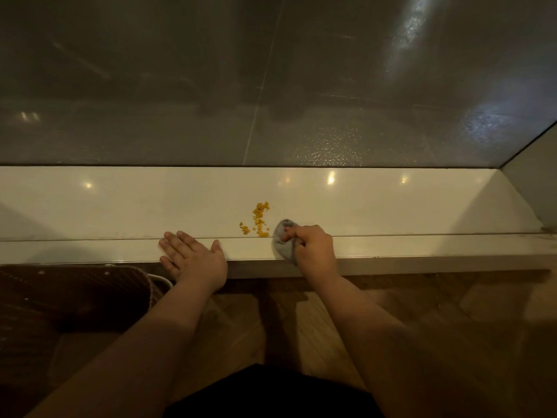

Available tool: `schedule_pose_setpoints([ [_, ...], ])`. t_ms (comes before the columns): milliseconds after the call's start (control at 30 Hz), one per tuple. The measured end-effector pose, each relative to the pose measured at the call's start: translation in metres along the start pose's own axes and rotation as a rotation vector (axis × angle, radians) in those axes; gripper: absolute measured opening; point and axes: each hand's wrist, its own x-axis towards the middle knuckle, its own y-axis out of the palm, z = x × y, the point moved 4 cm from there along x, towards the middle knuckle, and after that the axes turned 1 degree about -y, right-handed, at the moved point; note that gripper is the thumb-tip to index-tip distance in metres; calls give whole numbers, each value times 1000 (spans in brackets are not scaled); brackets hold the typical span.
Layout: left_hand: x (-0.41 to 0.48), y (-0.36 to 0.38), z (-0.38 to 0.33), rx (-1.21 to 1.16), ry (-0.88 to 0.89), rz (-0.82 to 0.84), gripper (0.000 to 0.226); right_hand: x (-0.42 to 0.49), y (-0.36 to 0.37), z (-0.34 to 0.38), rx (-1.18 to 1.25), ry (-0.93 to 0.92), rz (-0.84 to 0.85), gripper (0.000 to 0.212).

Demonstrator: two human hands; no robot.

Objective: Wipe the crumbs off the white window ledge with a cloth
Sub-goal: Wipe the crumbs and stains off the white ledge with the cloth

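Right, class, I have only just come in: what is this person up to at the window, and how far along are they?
A person is cleaning a white window ledge. The right hand grips a bunched grey cloth at the ledge's front edge, just right of a small scatter of orange crumbs. The left hand lies open and flat on the front edge, to the left of the crumbs. The crumbs are still on the ledge, so the wiping is not finished.
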Motion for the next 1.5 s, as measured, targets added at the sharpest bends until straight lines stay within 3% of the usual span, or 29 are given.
schedule_pose_setpoints([
  [133, 0, 1, 0, -4, -6, -7, 75, 3, 12, 8, 132, 80, -3, 36],
  [400, 2, 2, -1, -11, -19, 17, 76, 13, 2, 7, 755, 261, -103, 47],
  [600, 2, 0, -2, 5, -20, 35, 76, 16, -15, -9, 968, 311, -158, 29],
  [900, -1, -3, -2, 27, -11, 57, 76, 12, -71, -23, 726, 253, -291, 43],
  [1100, -4, -6, -3, 46, -2, 79, 75, 28, -73, -14, 463, 282, -378, 33],
  [1500, -2, -6, -3, 28, -2, 82, 75, 72, 5, 31, 165, 100, -224, 35],
])
